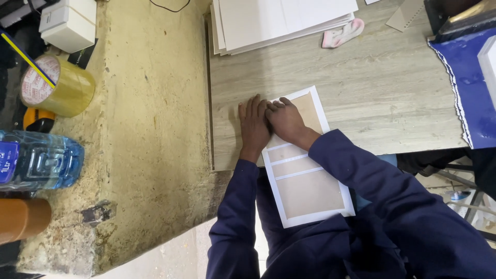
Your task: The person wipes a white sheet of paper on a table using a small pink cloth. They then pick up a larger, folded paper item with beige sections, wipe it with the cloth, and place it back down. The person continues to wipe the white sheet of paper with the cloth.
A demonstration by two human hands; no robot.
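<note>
- A flat brown board with white edges [305, 188] lies in the middle of the frame, partly on the wooden table [372, 88] and partly over the person's lap.
- The right hand [285, 122] rests flat on the board's top end, fingers bent a little, gripping nothing.
- The left hand [253, 125] lies flat and open, just beside the board's left edge, touching the right hand.
- A stack of white sheets [279, 20] sits at the top of the frame.
- A roll of tape [57, 85] and a water bottle [39, 160] sit at the left, on a rough yellow surface [150, 129].
</note>
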